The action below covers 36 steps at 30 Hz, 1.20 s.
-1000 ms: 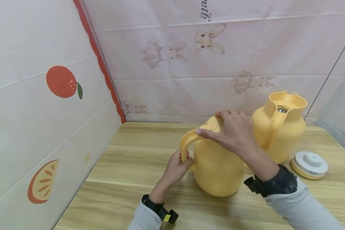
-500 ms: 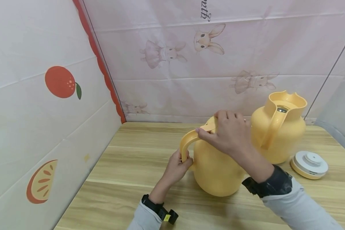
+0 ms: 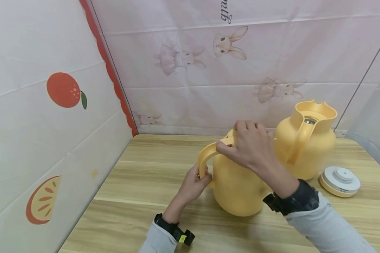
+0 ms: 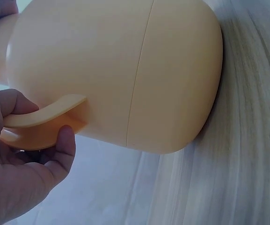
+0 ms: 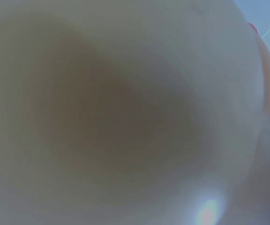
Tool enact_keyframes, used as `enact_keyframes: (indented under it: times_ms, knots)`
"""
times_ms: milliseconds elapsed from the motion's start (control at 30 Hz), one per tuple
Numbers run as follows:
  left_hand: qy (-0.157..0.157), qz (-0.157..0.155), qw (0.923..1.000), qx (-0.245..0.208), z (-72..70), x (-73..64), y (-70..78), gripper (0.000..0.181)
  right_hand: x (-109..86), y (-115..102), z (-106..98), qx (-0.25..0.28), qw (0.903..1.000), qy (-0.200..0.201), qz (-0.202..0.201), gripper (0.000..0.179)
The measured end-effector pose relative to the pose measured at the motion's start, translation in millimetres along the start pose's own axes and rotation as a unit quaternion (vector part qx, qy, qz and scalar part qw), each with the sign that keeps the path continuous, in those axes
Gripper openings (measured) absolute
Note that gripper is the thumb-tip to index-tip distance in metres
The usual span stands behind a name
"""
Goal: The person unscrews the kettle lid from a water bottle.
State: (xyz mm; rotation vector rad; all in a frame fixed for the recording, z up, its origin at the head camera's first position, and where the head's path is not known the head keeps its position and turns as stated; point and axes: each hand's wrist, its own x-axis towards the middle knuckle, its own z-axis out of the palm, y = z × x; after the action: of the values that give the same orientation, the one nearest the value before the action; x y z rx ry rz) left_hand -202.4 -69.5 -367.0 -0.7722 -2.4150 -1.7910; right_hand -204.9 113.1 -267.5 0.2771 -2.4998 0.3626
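A yellow thermos jug (image 3: 235,186) stands upright on the wooden table. My left hand (image 3: 193,185) grips its curved handle (image 3: 204,158) low down; in the left wrist view, thumb and fingers wrap around the handle (image 4: 46,117). From above, my right hand (image 3: 252,146) grips the top of the jug, fingers bent over the far side and thumb near the upper end of the handle. That hand hides most of the lid. In the right wrist view the jug's wall (image 5: 125,117) fills nearly everything, blurred and close.
A second yellow thermos jug (image 3: 305,147) stands lidless at the back right, its mouth uncovered. In front of it lies a round white-and-yellow lid (image 3: 340,181). The wooden table (image 3: 139,207) meets a printed cloth wall (image 3: 183,109) behind and another at left.
My right hand has turned slightly and shifted a little left on the jug's top, its wrist moving the same way. The left hand keeps its grip; the jug stays in place.
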Motion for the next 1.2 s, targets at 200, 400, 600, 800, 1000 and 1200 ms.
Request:
enact_keyframes:
  times_ms: [200,400,600,800,1000,1200]
  knots:
    - [-0.007,0.002,0.9999,-0.007,-0.9,0.7,0.3,0.005,1.1,1.4,0.4,0.002,0.9999,0.008,-0.014,0.045]
    - [-0.009,0.002,0.9999,-0.008,-0.9,1.0,0.8,0.006,1.1,3.0,1.3,0.005,0.9990,0.028,-0.033,0.043]
    - [0.001,-0.008,1.0000,-0.005,1.0,0.5,1.6,0.003,-1.0,7.0,0.2,0.000,0.9995,0.020,-0.025,0.055]
    - [0.006,-0.014,0.9999,-0.007,0.4,-0.7,1.4,0.004,-0.7,3.2,-3.9,-0.018,0.9993,-0.031,0.004,0.070]
    - [0.001,-0.015,0.9998,-0.012,-0.1,-0.8,1.3,0.003,-0.4,-3.1,-2.5,-0.026,0.9986,-0.039,0.023,0.060]
    - [0.002,-0.002,0.9999,-0.010,-0.1,0.4,0.7,0.006,1.1,-3.4,0.9,-0.037,0.9993,0.000,0.011,0.048]
